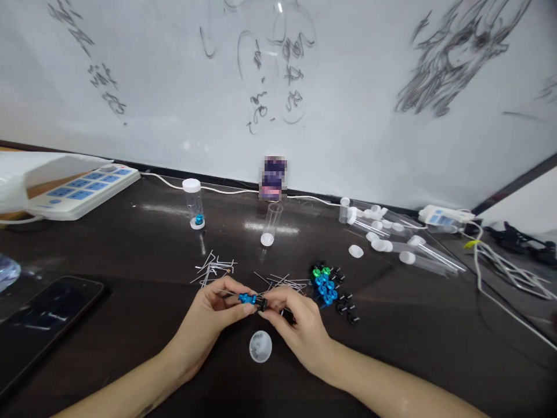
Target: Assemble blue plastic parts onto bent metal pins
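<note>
My left hand pinches a small blue metal part between thumb and fingertips. A thin metal rod runs back from that part over the left fingers. My right hand grips a small black part at the right end of the blue one; the two touch, but whether they are joined I cannot tell. Below the hands lies a round white cap with small bits in it. Thin bent metal keys lie behind the left hand, and another pile of keys lies behind the right.
Blue and green parts and black screws lie right of my hands. One capped clear tube and one open tube stand behind. Tubes and caps lie at right. A phone and power strip are left.
</note>
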